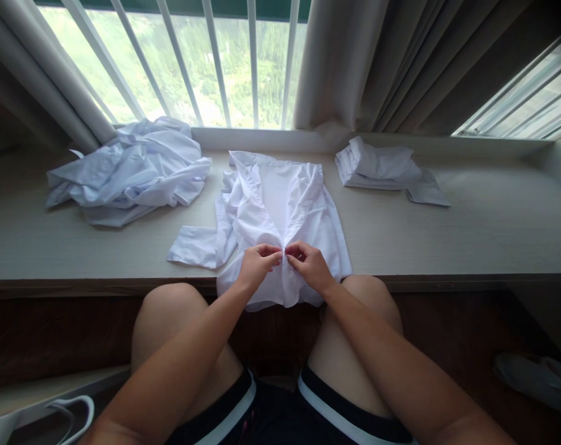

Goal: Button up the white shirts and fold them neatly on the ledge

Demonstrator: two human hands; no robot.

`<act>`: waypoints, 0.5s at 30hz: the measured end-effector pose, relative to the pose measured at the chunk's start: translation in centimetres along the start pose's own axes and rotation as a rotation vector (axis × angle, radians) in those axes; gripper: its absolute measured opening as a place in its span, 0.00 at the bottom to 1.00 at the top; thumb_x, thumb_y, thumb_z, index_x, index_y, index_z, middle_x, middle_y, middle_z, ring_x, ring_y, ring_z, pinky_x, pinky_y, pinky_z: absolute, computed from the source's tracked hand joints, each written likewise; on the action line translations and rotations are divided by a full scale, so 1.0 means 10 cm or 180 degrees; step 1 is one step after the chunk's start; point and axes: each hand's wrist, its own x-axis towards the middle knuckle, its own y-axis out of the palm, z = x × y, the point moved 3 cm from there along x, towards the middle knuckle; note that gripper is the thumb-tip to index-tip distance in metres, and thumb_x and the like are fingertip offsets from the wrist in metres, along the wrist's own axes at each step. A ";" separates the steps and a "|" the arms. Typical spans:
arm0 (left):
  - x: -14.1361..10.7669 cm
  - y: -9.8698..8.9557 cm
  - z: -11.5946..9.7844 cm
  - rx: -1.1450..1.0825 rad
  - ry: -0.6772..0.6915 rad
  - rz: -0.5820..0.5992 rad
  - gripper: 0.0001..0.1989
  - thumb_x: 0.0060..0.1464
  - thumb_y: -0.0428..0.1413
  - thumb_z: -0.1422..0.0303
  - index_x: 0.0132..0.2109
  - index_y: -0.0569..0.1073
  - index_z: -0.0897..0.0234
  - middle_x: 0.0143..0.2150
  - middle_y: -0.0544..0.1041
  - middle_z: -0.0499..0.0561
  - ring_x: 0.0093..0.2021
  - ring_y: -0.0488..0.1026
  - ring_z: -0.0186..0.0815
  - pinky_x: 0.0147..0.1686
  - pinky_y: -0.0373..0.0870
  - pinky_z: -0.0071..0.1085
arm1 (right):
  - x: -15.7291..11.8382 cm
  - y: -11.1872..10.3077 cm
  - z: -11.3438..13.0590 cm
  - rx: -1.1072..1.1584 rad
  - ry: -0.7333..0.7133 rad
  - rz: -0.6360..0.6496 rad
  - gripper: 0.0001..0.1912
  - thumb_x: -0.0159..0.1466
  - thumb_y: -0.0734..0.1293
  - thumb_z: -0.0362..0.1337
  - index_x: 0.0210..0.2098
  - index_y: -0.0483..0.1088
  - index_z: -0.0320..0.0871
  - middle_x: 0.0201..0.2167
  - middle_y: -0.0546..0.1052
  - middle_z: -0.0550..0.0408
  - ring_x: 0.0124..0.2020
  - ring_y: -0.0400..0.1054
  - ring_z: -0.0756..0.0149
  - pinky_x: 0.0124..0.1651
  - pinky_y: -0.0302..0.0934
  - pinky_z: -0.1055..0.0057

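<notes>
A white shirt (308, 210) lies on the ledge in front of me, its collar end towards the window and its lower hem hanging over the front edge. The upper front is spread apart in a V. At the point of that V, my left hand (260, 262) pinches one front edge of the shirt. Close against it, my right hand (307, 262) pinches the other front edge. The fingertips of both hands nearly meet; any button between them is too small to make out. One sleeve (194, 246) stretches out to the left on the ledge.
A rumpled heap of white clothes (136, 170) lies at the left of the pale ledge (484, 235). Folded white clothes (377, 164) sit at the right. Behind stand a barred window (215, 68) and grey curtains (349, 62). A white hanger (76, 408) shows at lower left.
</notes>
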 end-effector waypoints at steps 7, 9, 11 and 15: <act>0.02 -0.01 -0.04 -0.0046 -0.0156 0.0072 0.17 0.48 0.69 0.56 0.34 0.81 0.68 0.28 0.79 0.53 0.29 0.75 0.34 0.24 0.68 0.26 | 0.02 0.05 -0.03 -0.0195 -0.0086 0.0032 0.09 0.64 0.70 0.44 0.38 0.74 0.46 0.32 0.78 0.56 0.32 0.71 0.65 0.38 0.65 0.67; 0.03 -0.01 -0.04 0.0029 -0.0126 0.0099 0.18 0.46 0.70 0.56 0.35 0.81 0.68 0.29 0.80 0.54 0.28 0.74 0.33 0.23 0.68 0.26 | 0.02 0.06 -0.04 -0.0227 -0.0099 0.0037 0.10 0.65 0.71 0.45 0.38 0.74 0.46 0.32 0.78 0.56 0.32 0.71 0.64 0.38 0.65 0.67; 0.04 -0.01 -0.03 0.0050 -0.0109 0.0077 0.16 0.47 0.69 0.59 0.36 0.81 0.68 0.29 0.80 0.53 0.26 0.73 0.32 0.23 0.68 0.26 | 0.03 0.07 -0.04 -0.0231 -0.0103 0.0038 0.10 0.65 0.71 0.46 0.38 0.74 0.46 0.32 0.78 0.56 0.32 0.70 0.65 0.38 0.65 0.67; 0.06 -0.02 -0.02 0.0055 -0.0076 0.0043 0.12 0.49 0.67 0.62 0.36 0.82 0.68 0.29 0.79 0.52 0.24 0.71 0.30 0.22 0.67 0.25 | 0.04 0.07 -0.04 -0.0204 -0.0056 0.0026 0.12 0.64 0.72 0.48 0.37 0.74 0.46 0.32 0.77 0.56 0.31 0.69 0.65 0.37 0.65 0.67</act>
